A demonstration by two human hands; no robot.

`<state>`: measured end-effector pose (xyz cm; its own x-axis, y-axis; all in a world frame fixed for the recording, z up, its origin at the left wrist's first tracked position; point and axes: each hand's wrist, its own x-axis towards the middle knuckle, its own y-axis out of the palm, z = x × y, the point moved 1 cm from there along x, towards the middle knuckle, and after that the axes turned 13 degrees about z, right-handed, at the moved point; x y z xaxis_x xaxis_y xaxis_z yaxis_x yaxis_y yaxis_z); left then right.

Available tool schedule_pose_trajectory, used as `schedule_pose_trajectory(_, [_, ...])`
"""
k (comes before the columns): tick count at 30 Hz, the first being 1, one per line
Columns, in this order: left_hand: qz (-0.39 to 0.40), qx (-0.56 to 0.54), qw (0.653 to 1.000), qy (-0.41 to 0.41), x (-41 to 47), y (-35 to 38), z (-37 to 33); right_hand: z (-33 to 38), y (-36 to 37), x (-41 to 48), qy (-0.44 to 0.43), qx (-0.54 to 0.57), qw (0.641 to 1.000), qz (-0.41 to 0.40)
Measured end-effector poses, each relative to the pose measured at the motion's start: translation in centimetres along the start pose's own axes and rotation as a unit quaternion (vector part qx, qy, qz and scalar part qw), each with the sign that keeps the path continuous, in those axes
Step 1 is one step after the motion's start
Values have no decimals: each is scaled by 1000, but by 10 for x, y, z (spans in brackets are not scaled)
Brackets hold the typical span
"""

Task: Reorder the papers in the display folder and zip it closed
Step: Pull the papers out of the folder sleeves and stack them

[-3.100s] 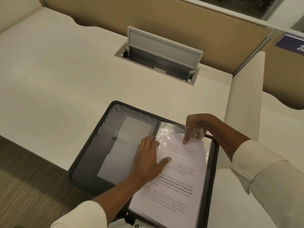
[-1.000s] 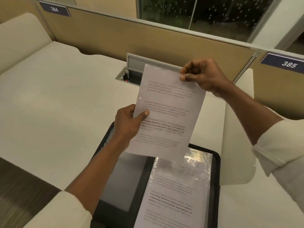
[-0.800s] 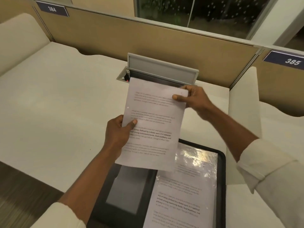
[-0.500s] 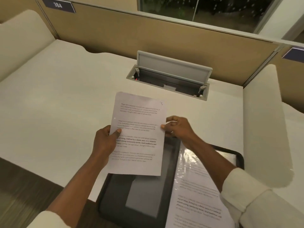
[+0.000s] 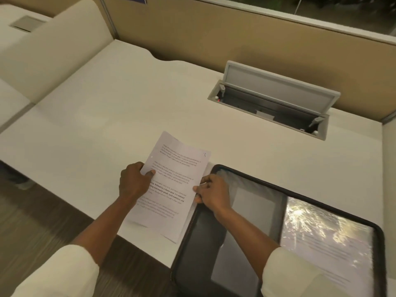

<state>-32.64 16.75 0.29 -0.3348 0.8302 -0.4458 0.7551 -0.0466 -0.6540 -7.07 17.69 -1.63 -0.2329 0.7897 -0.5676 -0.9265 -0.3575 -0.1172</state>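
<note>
Item: 1 white printed sheet (image 5: 171, 185), handwritten 3 (image 5: 204, 154) at its far right corner. It had been held up in the air over the folder 1.0 s earlier, and 3.1 s earlier was being drawn from the sleeve. It had since come down low over the cream table (image 5: 107, 125), just left of the black zip-edged display folder (image 5: 199, 232), with its near end overhanging the table's front edge. Whether it lay flat could not be told. The left hand (image 5: 134, 183) pinched the sheet's left edge, thumb on top. The right hand (image 5: 212, 192), previously at the top corner, had slid to the middle of the right edge and pinched it there. Judged meaning: 1 page was out and being set aside, so reordering was begun but not finished. The folder lay open and unzipped, with the glossy clear plastic sleeve (image 5: 325, 232) of remaining pages in its right half. Surroundings: a grey cable hatch (image 5: 278, 91) with raised lid at the table's back, a tan fabric partition (image 5: 214, 35) behind it, a cream padded side divider (image 5: 53, 39) at left, a dark striped floor (image 5: 32, 211) below and window glass (image 5: 321, 7) above.
</note>
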Motion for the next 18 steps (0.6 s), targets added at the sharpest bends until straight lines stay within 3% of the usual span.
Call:
schedule_pose_trajectory(7, [9,99,995,-23,15,-5,12,-1,22,9,8,-84,996,-26])
schedule_pose_trajectory(11, [5,163,986,-40,16,0,10,-7,27,10,2,-185,982,-32])
schedule_pose_trajectory(14, [-26,186,981,-35,14,6,7,-4,29,7,-12,-257,965,-48])
schedule_pose_trajectory(18, [-90,275,957,-11,11,13,-1,-2,26,0,-36,-245,968,-48])
